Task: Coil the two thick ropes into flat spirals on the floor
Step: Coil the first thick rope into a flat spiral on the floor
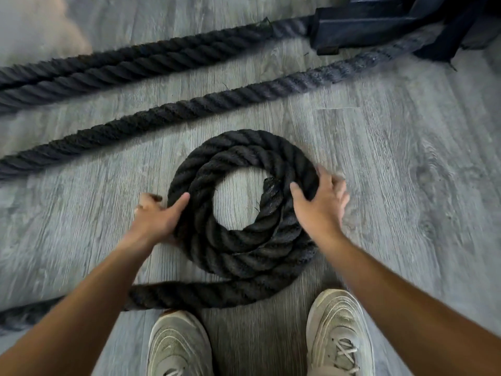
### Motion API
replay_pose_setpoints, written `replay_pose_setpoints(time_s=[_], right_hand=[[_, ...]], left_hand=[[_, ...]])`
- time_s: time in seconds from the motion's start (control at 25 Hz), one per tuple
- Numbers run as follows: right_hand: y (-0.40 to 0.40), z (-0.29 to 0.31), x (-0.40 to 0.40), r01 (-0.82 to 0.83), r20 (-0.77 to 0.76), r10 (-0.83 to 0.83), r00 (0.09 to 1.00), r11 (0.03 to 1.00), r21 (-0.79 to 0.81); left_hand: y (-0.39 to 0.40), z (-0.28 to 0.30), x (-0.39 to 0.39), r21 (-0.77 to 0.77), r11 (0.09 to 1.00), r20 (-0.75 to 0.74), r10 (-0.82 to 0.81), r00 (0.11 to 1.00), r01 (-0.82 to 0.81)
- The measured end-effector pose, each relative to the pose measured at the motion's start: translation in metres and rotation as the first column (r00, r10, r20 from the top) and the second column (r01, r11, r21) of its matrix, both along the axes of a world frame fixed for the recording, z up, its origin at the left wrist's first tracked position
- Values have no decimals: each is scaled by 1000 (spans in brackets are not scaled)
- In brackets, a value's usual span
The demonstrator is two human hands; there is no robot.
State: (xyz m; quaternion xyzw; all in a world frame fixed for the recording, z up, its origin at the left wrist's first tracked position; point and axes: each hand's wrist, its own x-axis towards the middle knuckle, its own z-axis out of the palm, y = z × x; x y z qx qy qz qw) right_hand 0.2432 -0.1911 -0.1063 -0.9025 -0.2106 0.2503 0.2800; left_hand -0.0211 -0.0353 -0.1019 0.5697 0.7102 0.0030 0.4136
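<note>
Rope coil held at both flanks on the floor.

The rope is judged heavy, stiff and rough, not slippery; it is best taken at the coil's outer turn. The left hand and right hand are curled over that turn, thumbs lying on top. Counted: one coil of about two turns, its tail trailing below it; straight rope runs above it; two shoes below.

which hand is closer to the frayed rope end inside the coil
Right. The right hand grips the coil right beside the rope end; the left hand holds the opposite side.
</note>
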Motion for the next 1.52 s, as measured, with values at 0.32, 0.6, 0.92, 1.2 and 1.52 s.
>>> replay_pose_setpoints(time_s=[0.32,0.6,0.92,1.2,1.52], right_hand=[[-73,-2,-58,85,-159,-76,984,995,49],[6,0,29,-99,-154,112,982,991,89],[8,-3,20,74,-211,-47,976,989,124],[-74,-1,-49,137,-144,-130,981,990,43],[11,-7,44,-56,-82,62,995,996,75]], left_hand=[[58,0,42,142,940,-39,-308,951,310],[5,-10,-12,56,998,75,26,997,-31],[-33,6,-30,-182,980,99,94,991,-75],[64,12,27,90,979,175,-197,965,183],[5,-12,-13,57,996,168,62,984,-73]])
